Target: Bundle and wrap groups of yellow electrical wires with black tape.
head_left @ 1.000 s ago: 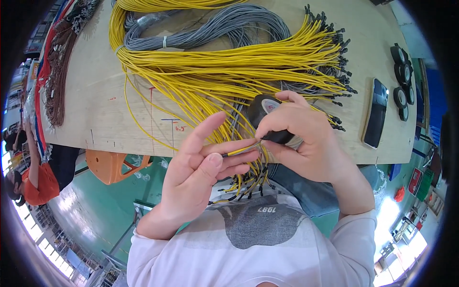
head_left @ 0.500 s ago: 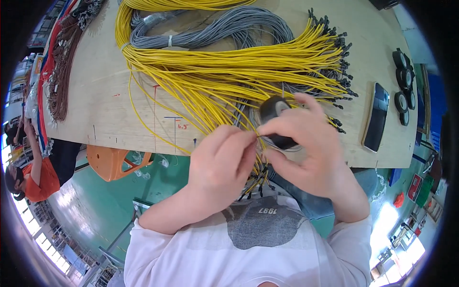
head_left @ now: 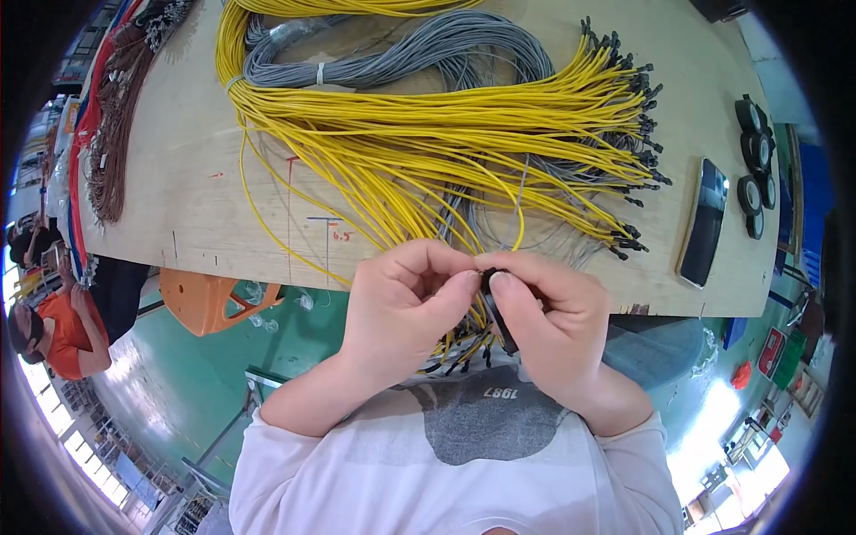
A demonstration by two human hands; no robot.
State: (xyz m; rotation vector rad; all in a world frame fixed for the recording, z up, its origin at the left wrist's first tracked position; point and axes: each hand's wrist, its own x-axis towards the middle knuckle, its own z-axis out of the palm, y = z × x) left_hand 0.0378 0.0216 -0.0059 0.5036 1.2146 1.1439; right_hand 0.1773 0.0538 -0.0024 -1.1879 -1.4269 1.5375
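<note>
Just beyond the table's near edge, my two hands meet, fingertips almost touching. My left hand is closed in a pinch at a cable, whose gripped part is mostly hidden by the fingers. In my right hand is a roll of black tape, turned edge-on and largely covered by thumb and fingers. Something black shows between the two thumbs. A large bundle of yellow cables with black connectors spreads over the table. Some of its strands run down to my hands, and black cable ends hang below them.
Grey cables lie behind and beneath the yellow ones. At the right are a phone and several black tape rolls. Brown cables lie far left. An orange stool stands below the table; a person is beyond.
My right hand has come down and in towards the left with the tape roll, which has turned from face-up to edge-on. The yellow strands it covered now show.
</note>
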